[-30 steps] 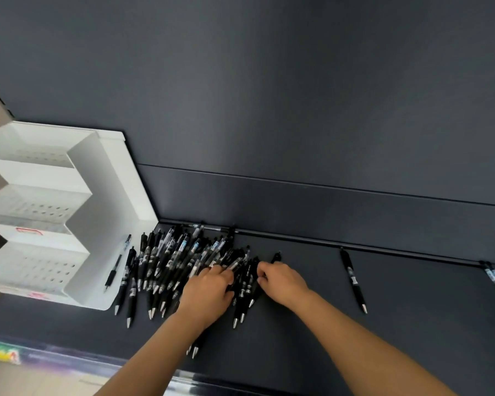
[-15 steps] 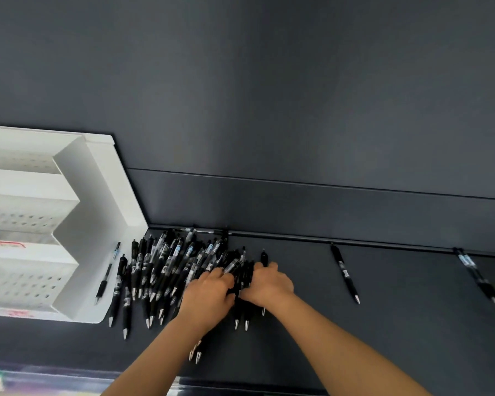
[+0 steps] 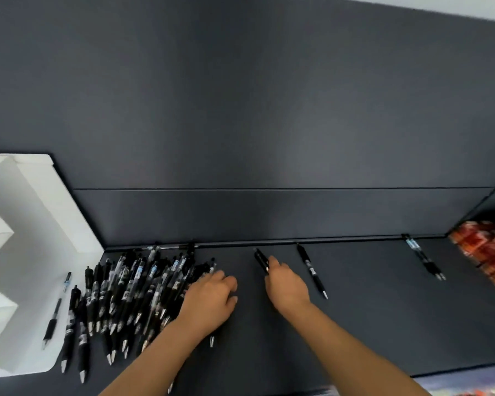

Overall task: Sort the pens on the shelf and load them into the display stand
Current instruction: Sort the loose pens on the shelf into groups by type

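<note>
View from above the dark shelf point(image 3: 355, 332), looking down along my two forearms.

(a) Pile of pens point(image 3: 132, 287): a dense heap of black click pens in the lower left of the frame. Most lie side by side with their metal tips toward the lower edge. The heap sits just right of the display stand.

(b) Display stand point(image 3: 40, 224): white, stepped, at the left edge and partly cut off by the frame. One thin pen point(image 3: 56, 310) shows against its white side, apart from the heap.

(c) My left hand point(image 3: 212, 298): palm down on the right margin of the pile, fingers bent over the pens there. I cannot tell whether it grips any of them.

(d) My right hand point(image 3: 286, 284): just right of centre, well clear of the pile, fingers curled. It pinches the black pens point(image 3: 261, 260), whose upper ends stick out past my fingers toward the rear of the shelf; motion blur hides their number.

(e) Single pen point(image 3: 312, 271): lying slantwise on the shelf just right of my right hand, not touching it.

(f) Pair of pens point(image 3: 423, 257): lying together farther right, near the shelf's rear rail.

(g) Red packets point(image 3: 486, 252): blurred, at the right edge of the frame.
</note>
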`<action>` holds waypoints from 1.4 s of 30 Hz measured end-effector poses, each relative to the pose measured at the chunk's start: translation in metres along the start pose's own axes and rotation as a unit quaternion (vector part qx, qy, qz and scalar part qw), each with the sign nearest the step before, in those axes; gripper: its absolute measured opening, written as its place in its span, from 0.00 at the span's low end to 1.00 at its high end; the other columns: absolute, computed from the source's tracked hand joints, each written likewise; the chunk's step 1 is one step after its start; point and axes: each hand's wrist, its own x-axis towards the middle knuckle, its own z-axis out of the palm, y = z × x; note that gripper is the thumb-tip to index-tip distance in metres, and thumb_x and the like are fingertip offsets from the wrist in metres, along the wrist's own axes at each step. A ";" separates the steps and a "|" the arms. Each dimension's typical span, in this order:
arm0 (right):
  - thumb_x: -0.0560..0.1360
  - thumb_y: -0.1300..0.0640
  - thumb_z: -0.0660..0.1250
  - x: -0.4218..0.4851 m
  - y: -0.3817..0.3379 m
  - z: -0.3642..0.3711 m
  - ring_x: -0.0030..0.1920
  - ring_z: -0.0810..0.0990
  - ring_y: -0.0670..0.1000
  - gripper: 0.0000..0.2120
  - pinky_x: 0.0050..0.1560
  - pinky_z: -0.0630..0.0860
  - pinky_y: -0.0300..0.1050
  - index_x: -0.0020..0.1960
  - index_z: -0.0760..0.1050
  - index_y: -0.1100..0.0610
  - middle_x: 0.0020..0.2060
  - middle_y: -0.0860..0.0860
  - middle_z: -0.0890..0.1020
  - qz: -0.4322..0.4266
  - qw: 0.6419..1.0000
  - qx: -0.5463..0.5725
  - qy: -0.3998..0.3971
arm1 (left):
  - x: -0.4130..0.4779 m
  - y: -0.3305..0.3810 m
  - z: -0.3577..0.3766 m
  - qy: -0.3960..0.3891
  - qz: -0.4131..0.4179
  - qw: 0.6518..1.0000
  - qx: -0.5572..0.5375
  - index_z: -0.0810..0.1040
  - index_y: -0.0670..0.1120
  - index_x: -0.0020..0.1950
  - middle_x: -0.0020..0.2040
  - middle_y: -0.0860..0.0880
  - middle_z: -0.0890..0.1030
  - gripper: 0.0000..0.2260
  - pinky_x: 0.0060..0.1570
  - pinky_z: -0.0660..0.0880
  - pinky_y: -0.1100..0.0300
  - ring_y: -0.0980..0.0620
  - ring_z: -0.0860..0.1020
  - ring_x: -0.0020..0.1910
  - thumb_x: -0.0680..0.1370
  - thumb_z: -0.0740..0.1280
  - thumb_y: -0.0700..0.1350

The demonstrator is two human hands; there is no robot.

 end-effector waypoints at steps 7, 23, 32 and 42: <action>0.81 0.51 0.57 0.027 0.053 -0.018 0.58 0.75 0.56 0.14 0.49 0.74 0.47 0.61 0.70 0.59 0.57 0.55 0.78 0.066 0.996 -0.010 0.052 | 0.035 0.043 0.008 -0.064 0.008 0.998 0.001 0.70 0.50 0.62 0.58 0.50 0.72 0.13 0.56 0.69 0.56 0.49 0.71 0.60 0.79 0.59 0.52; 0.79 0.56 0.60 0.044 0.122 -0.014 0.57 0.77 0.60 0.13 0.50 0.74 0.48 0.62 0.69 0.60 0.59 0.58 0.74 0.022 0.994 0.104 -0.035 | 0.097 0.141 0.064 -0.094 -0.099 0.981 -0.135 0.46 0.47 0.77 0.67 0.46 0.61 0.35 0.62 0.70 0.53 0.45 0.65 0.64 0.77 0.64 0.47; 0.80 0.57 0.58 0.062 0.118 -0.016 0.54 0.78 0.59 0.12 0.50 0.74 0.48 0.60 0.72 0.61 0.57 0.59 0.75 -0.049 0.991 0.121 -0.030 | 0.112 0.125 0.070 -0.072 -0.120 0.969 -0.202 0.54 0.45 0.77 0.67 0.44 0.64 0.30 0.67 0.65 0.58 0.46 0.69 0.63 0.77 0.60 0.36; 0.80 0.52 0.58 0.050 0.101 -0.033 0.59 0.73 0.55 0.16 0.51 0.76 0.49 0.67 0.69 0.54 0.62 0.52 0.68 -0.180 0.980 0.065 0.053 | 0.071 0.097 0.033 -0.040 -0.098 0.992 -0.068 0.65 0.50 0.72 0.68 0.48 0.68 0.21 0.66 0.67 0.53 0.45 0.67 0.66 0.79 0.60 0.47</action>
